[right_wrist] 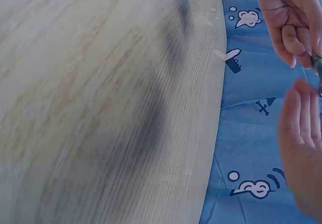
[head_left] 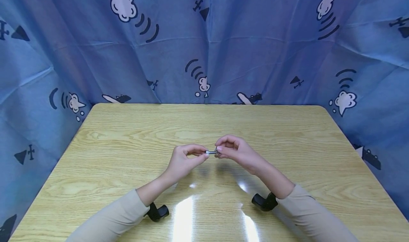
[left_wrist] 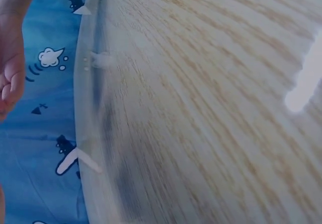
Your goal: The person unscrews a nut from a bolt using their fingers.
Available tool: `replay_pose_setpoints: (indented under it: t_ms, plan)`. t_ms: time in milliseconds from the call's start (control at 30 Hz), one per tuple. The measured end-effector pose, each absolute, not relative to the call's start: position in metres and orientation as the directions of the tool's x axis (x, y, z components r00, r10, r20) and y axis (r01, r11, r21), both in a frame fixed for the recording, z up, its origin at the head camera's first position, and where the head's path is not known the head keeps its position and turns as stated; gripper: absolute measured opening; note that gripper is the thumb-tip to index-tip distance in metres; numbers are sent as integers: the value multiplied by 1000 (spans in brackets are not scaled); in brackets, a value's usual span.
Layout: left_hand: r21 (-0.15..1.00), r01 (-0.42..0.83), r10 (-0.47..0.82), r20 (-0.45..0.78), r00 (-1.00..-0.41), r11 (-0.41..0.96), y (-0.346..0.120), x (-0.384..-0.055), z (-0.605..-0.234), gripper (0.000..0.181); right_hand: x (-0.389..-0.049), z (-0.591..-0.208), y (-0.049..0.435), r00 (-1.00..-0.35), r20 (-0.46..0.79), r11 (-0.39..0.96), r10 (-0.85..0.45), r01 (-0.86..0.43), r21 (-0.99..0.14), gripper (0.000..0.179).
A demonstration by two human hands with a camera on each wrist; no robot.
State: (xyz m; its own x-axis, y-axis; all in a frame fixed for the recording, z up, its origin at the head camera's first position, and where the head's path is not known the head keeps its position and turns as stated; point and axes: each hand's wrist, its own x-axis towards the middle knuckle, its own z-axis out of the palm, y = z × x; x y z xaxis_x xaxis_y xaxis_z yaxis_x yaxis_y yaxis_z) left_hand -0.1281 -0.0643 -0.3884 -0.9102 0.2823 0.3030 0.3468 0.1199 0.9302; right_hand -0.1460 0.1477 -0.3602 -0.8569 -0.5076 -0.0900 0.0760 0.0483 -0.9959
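Note:
A small shiny metal bolt (head_left: 211,152) is held level between the two hands, above the middle of the table. My left hand (head_left: 183,159) pinches its left end between thumb and fingers. At the other end, the thumb and fingers of my right hand (head_left: 239,152) pinch a wider metal part (head_left: 218,151), largely covered by the fingertips. In the right wrist view the dark metal piece (right_wrist: 317,65) shows at the right edge, between the two hands. The left wrist view catches only part of a hand (left_wrist: 10,63) at its left edge.
Below the hands lies a glossy light wood table (head_left: 127,178) with bright reflections. A blue patterned curtain (head_left: 179,47) hangs behind it and along both sides. Black wrist-worn devices (head_left: 157,213) sit under both forearms, close to the tabletop.

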Motion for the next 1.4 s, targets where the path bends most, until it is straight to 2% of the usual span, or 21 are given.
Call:
replay_pose_setpoints:
  t_ms: [167,367,900,1067,1267,1400]
  plan:
    - [922,369,283,324,-903,121,-64,-129,-389,13,-146,-361,147,-842,-112,36,-528,110,-993,14]
    - [926,358,277,315,-908,118,-65,-129,-389,13,-146,-361,148,-857,-77,38,-509,67,-997,23]
    - [922,361,271,316,-909,138,-65,-129,-387,14,-145,-363,146,-867,-74,-21,-493,96,-995,8]
    - [923,361,268,317,-910,133,-64,-129,-387,15,-146,-363,146,-860,-105,-17,-499,131,-991,9]
    - [924,357,267,313,-911,134,-64,-129,-388,14,-145,-363,146,-873,-48,-39,-485,76,-996,10]
    - [924,359,267,315,-911,134,-64,-130,-387,14,-146,-362,146,-877,-88,-14,-473,108,-994,7]
